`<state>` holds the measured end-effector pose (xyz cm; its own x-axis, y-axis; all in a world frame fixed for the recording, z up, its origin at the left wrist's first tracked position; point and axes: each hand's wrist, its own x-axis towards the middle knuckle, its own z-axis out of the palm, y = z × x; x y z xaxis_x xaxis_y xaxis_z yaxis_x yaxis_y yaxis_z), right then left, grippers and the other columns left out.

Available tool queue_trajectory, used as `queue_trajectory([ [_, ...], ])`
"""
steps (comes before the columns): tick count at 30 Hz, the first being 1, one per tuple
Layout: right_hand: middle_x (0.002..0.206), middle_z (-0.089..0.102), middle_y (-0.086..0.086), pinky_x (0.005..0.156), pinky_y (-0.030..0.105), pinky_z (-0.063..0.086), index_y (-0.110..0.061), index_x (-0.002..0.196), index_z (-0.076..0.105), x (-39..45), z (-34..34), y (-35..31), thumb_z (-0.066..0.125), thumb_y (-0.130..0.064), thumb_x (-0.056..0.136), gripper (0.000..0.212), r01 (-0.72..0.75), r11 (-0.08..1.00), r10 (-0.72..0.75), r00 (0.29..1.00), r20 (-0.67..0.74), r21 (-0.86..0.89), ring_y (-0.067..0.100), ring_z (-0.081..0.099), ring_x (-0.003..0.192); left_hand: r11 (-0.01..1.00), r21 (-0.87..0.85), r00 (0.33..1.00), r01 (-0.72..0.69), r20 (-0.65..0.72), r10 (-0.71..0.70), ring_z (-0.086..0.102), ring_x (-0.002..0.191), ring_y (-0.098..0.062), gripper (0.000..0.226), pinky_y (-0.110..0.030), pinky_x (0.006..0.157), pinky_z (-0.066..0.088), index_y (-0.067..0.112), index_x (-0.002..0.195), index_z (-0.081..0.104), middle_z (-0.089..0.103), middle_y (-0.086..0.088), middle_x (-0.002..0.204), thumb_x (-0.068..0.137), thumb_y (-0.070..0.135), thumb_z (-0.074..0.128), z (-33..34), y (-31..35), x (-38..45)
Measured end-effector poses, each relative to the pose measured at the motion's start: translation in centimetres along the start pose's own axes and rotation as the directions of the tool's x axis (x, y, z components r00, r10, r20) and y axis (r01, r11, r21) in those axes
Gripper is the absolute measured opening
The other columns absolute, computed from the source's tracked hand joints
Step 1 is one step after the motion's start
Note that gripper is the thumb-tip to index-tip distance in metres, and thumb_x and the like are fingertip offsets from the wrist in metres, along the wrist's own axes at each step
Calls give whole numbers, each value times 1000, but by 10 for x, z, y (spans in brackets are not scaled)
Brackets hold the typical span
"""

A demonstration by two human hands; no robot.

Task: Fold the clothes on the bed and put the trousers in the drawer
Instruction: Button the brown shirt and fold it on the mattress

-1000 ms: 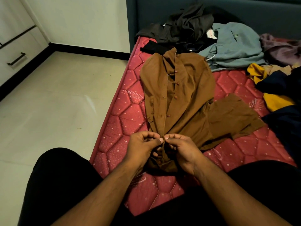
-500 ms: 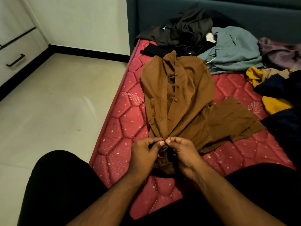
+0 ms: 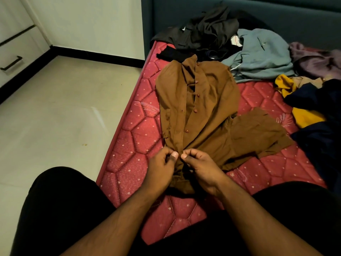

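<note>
A brown button-up shirt point(image 3: 206, 111) lies lengthwise on the red quilted mattress point(image 3: 132, 145), collar toward the headboard, one sleeve spread to the right. My left hand point(image 3: 161, 167) and my right hand point(image 3: 200, 166) meet at the shirt's near hem, each pinching the front placket between thumb and fingers. The hem under my hands is bunched and partly hidden. A drawer with a black handle point(image 3: 11, 63) is set in the white cabinet at the far left.
Unfolded clothes pile up at the head of the bed: dark garments point(image 3: 204, 34), a grey-blue one point(image 3: 262, 54), a mauve one point(image 3: 317, 60), and yellow and navy pieces point(image 3: 310, 108) on the right. A pale tiled floor point(image 3: 55, 117) lies to the left. My dark-clad legs frame the near edge.
Both hands have stayed at the shirt's lower placket, fingertips shifting slightly while pinching it. The view has tilted a little; the shirt has not moved.
</note>
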<state>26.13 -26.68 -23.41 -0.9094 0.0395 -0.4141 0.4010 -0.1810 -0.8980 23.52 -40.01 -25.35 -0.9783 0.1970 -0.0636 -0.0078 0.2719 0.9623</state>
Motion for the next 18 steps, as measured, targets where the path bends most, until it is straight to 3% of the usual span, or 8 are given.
queue_trajectory([
  [1,67,59,-5,61,30,44,-13,86,59,2,-7,-1,56,-12,95,10,145,950,-157,987,-20,-278,7,55,59,999,50,1000,10,-2,-10,54,61,-5,15,-27,60,46,15,86,60,61,1,70,99,19,53,0,-4,1],
  [3,91,63,-4,80,35,45,-19,96,65,11,-29,-2,57,-26,91,12,313,433,-474,877,82,-845,13,59,87,974,227,997,13,67,-29,61,75,-12,22,-36,68,51,21,99,55,64,2,84,96,43,51,2,-6,-2],
  [4,108,62,-4,91,39,43,-24,109,65,13,-41,-6,55,-34,91,23,263,220,-495,860,125,-939,17,57,105,922,388,992,-4,118,-45,61,89,-15,38,-39,76,53,24,110,52,64,3,98,91,57,49,4,-6,-6],
  [7,140,44,-2,104,45,36,-30,143,38,18,-69,-17,50,-54,92,57,-74,15,-155,985,-75,-997,23,43,130,591,800,979,-100,184,-84,47,117,-21,57,-40,97,42,24,137,35,49,0,128,91,56,48,11,0,-16],
  [10,129,53,9,95,42,47,-17,128,52,19,-64,-23,44,-53,95,50,-185,-142,-20,983,-184,-972,30,54,117,423,882,969,-206,243,-36,45,121,-25,49,-47,100,35,26,141,30,46,-2,136,95,36,46,0,6,-1],
  [12,111,64,15,83,34,48,-8,110,63,14,-44,-26,46,-43,98,41,-137,6,82,987,-136,-990,27,64,101,307,915,954,-263,294,-59,46,123,-28,41,-56,104,29,32,135,39,48,-2,136,95,32,46,-26,13,23],
  [15,75,64,4,71,30,40,-10,80,68,-10,-5,-14,54,-23,98,26,-160,685,337,934,115,-711,9,58,66,81,973,972,-214,221,-84,46,123,-31,37,-61,109,14,40,129,48,56,-1,128,95,27,41,-78,19,53],
  [18,92,67,-6,79,16,44,-5,106,72,-13,25,1,57,-12,96,19,59,774,148,951,271,-630,0,59,80,23,999,999,-31,31,-31,46,121,-32,46,-67,104,-1,42,136,45,57,-1,123,92,30,47,-105,9,51],
])
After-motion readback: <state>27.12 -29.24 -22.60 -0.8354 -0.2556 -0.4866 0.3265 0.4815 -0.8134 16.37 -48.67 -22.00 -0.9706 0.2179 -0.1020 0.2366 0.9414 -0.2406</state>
